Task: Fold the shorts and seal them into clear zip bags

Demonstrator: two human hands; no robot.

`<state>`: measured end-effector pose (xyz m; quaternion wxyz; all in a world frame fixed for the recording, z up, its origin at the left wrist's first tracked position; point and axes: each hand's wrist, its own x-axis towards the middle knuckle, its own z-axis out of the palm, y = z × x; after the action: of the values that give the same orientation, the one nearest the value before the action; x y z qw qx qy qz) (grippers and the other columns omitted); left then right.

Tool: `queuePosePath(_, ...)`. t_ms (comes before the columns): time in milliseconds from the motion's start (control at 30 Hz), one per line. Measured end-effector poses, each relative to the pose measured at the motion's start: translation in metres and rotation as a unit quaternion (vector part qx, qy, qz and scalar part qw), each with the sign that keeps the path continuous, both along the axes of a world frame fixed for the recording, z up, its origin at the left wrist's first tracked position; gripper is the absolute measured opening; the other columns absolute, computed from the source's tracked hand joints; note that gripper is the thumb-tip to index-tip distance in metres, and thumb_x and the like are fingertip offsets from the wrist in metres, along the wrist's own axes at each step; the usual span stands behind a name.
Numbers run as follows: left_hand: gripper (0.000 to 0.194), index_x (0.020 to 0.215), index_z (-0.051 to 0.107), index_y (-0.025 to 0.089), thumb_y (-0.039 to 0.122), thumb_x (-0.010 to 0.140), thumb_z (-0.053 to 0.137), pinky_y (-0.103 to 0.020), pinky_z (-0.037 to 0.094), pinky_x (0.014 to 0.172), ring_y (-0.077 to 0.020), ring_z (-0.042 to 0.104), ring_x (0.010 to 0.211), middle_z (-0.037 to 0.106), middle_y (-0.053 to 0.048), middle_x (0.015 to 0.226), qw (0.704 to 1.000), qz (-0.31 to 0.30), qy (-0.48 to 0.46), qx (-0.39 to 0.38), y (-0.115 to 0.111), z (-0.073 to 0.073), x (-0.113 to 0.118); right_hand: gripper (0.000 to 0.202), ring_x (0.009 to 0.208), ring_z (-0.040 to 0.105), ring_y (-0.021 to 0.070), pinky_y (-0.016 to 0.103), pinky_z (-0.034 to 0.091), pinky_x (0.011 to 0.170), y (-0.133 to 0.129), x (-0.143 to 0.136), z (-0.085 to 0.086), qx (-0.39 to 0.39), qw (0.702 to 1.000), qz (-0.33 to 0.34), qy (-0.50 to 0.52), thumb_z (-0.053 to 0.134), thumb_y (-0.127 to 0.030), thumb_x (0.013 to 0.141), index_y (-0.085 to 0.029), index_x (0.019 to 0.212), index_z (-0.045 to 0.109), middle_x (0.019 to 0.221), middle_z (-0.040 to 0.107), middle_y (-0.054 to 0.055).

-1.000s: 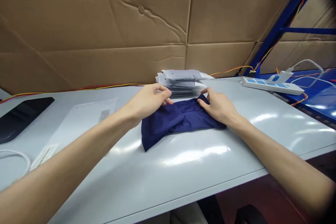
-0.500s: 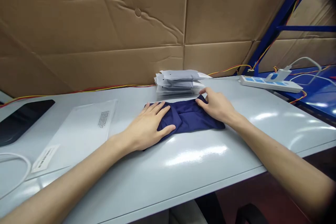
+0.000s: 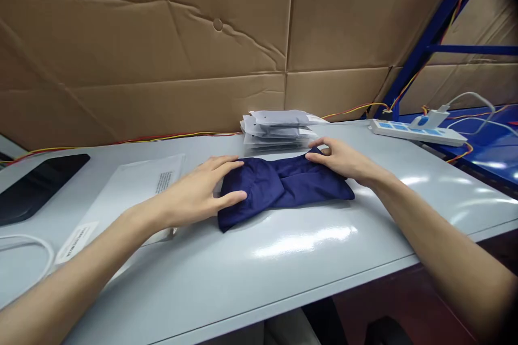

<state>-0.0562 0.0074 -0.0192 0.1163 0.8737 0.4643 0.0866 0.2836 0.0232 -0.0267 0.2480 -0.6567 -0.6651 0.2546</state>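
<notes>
A folded navy-blue cloth (image 3: 295, 186) lies on the table, its layers crossing near the middle; I cannot tell what garment or article it is. At its left end is my left hand (image 3: 202, 188), thumb and fingers spread, the tips touching the fabric. My right hand (image 3: 340, 159) pinches the far edge near the right end between thumb and fingers. A clear plastic bag (image 3: 133, 183) with printed text and a white label (image 3: 76, 242) lies flat left of the cloth, partly behind my left forearm.
Several packed plastic bags (image 3: 279, 129) are stacked behind the cloth against the cardboard wall (image 3: 141, 54). A power strip (image 3: 416, 132) with a plugged-in charger sits at the right back. A black phone-like slab (image 3: 40, 188) and a white cable (image 3: 44, 248) are at the left.
My left hand has slid left off the cloth's middle to its left end, uncovering the fold there. My right hand stays at the far right edge, its pinch slightly shifted.
</notes>
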Motion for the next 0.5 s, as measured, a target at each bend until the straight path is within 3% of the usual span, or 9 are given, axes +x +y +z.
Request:
queuePosePath(167, 0.08, 0.158, 0.038, 0.028, 0.07, 0.092, 0.053, -0.052, 0.036, 0.121, -0.0346, 0.039, 0.148, 0.039, -0.008, 0.164, 1.0, 0.003, 0.015, -0.015, 0.003, -0.007, -0.021, 0.05, 0.072, 0.065, 0.0187, 0.029, 0.049, 0.059, -0.001, 0.006, 0.005, -0.038, 0.994, 0.015, 0.104, 0.069, -0.055, 0.086, -0.027, 0.126, 0.064, 0.088, 0.072, 0.003)
queuePosePath(367, 0.085, 0.157, 0.04, 0.028, 0.076, 0.088, 0.053, -0.052, 0.036, 0.121, -0.0359, 0.038, 0.148, 0.039, -0.006, 0.164, 0.999, -0.005, 0.041, -0.007, 0.005, -0.007, -0.019, 0.06, 0.08, 0.067, 0.0192, 0.027, 0.052, 0.061, -0.004, 0.01, 0.01, -0.05, 0.978, 0.029, 0.199, 0.077, -0.054, 0.081, -0.03, 0.134, 0.061, 0.092, 0.07, 0.003)
queuePosePath(500, 0.081, 0.155, 0.044, 0.024, 0.073, 0.091, 0.05, -0.052, 0.037, 0.119, -0.0354, 0.042, 0.146, 0.044, -0.008, 0.161, 0.999, -0.02, 0.039, 0.024, 0.005, -0.008, -0.015, 0.058, 0.078, 0.068, 0.0195, 0.029, 0.055, 0.063, -0.006, -0.002, 0.021, -0.043, 0.967, 0.049, 0.247, 0.078, -0.047, 0.081, -0.028, 0.134, 0.061, 0.091, 0.071, 0.003)
